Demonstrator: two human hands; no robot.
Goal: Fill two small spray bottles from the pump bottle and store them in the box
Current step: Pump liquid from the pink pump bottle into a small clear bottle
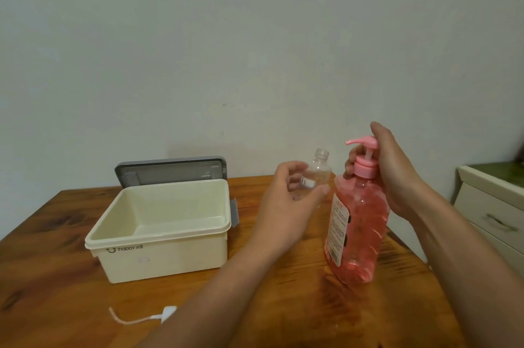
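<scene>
Item 1: small spray bottle (319, 174), clear plastic, cap off, neck open at top, looks empty tho hard to be sure thru clear plastic. White label patch on side. Held tilted slightly, lifted off the table, w/ mouth just below and at 9 o'clock of the pump spout tip.

Item 2: left hand (286, 203), fingers curled round the small bottle's lower body, thumb at front, pinching it.

Item 3: pump bottle (357, 222), tall, pink liquid nearly to shoulder, white label w/ red print facing 9 o'clock. Stands upright on table. Pink pump head (363, 142), spout pointing to 9 o'clock.

Item 4: right hand (397, 174), wrapped over pump from 3 o'clock side, palm on pump head, fingers closed round the collar below.

Item 5: box (161, 245), cream plastic, open, nothing visible inside, approx 9 o'clock of the pump bottle, apart from it. Grey lid (170, 170) stands propped behind it at 12 o'clock.

Item 6: table (51, 276), brown wood, bears all items.

Item 7: white cable w/ plug (147, 318), lying at 6 o'clock of box, near the left forearm.

Item 8: cream drawer unit (493, 205), at 3 o'clock beyond table edge.
</scene>
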